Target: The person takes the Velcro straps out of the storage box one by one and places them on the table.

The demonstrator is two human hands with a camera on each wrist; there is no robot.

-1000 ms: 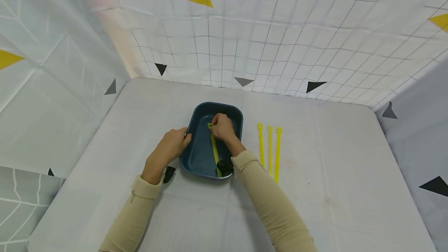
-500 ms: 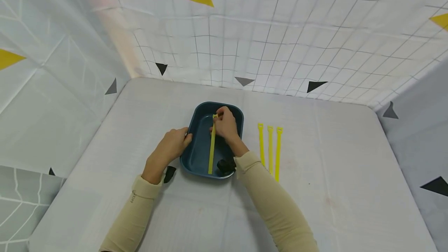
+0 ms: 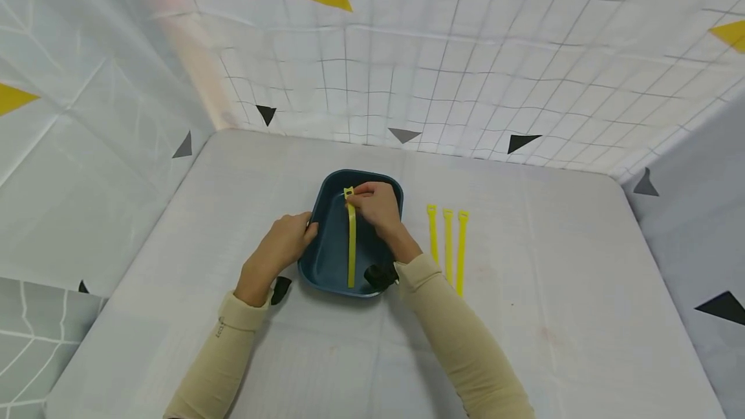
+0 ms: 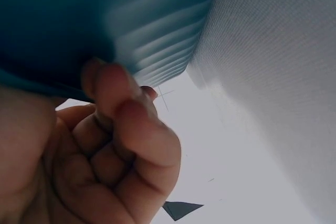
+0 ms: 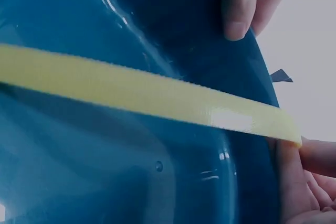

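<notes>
My left hand (image 3: 285, 238) grips the left rim of a dark blue rectangular tray (image 3: 361, 172). In the left wrist view its fingers (image 4: 152, 135) curl against the outer wall of the tray. Over the tray, my right hand (image 3: 377, 207) pinches a yellow hook-and-loop cable tie (image 3: 352, 247) just below its slotted head. The tie's tail runs down toward the tray's near end. In the right wrist view, the tie (image 5: 131, 90) stretches across the tray to the right hand's fingertips, and the left thumb (image 5: 239, 9) overlaps the tray wall.
Three more yellow cable ties (image 3: 448, 238) lie side by side on the white-covered table (image 3: 553, 264), right of the tray; the right sleeve hides their lower ends. A black wrist camera (image 3: 379, 277) overlaps the tray's near right corner. White sheets (image 3: 477, 83) enclose the table.
My right hand has lifted and shifted the tie within the tray. Its tail has swung left from a slant, so the strip lies nearly straight. The left hand keeps its place.
</notes>
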